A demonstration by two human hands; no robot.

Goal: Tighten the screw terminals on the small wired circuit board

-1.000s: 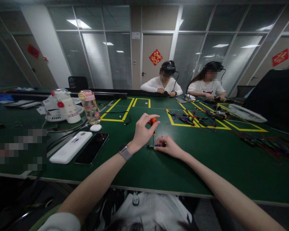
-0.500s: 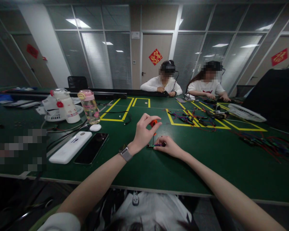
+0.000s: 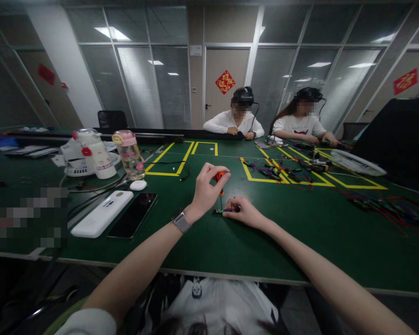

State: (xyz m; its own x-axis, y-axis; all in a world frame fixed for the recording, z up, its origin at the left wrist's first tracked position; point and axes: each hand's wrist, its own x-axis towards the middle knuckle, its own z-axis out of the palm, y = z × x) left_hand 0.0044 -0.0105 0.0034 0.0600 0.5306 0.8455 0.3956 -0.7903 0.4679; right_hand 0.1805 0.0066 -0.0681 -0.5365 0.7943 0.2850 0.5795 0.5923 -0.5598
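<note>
My left hand (image 3: 208, 187), with a watch on its wrist, is closed around the orange-and-black handle of a screwdriver (image 3: 221, 190). The screwdriver stands nearly upright, its thin shaft pointing down at a small green circuit board (image 3: 218, 211) on the table. Whether the tip sits in a screw is too small to tell. My right hand (image 3: 245, 212) rests on the table with its fingers pinched on the board's right part, where dark and coloured wires show. The fingers partly hide the board.
Left of my hands lie a white power bank (image 3: 103, 214), a black phone (image 3: 133, 215) and a white earbud case (image 3: 138, 185). Behind them stand a pink-lidded bottle (image 3: 130, 156) and a white bottle (image 3: 101, 156). Wired boards (image 3: 265, 171) lie to the right. Two people sit across the table.
My left hand has shifted slightly left and its grip on the screwdriver handle has turned a little. More of the handle and shaft shows. My right hand stays on the board.
</note>
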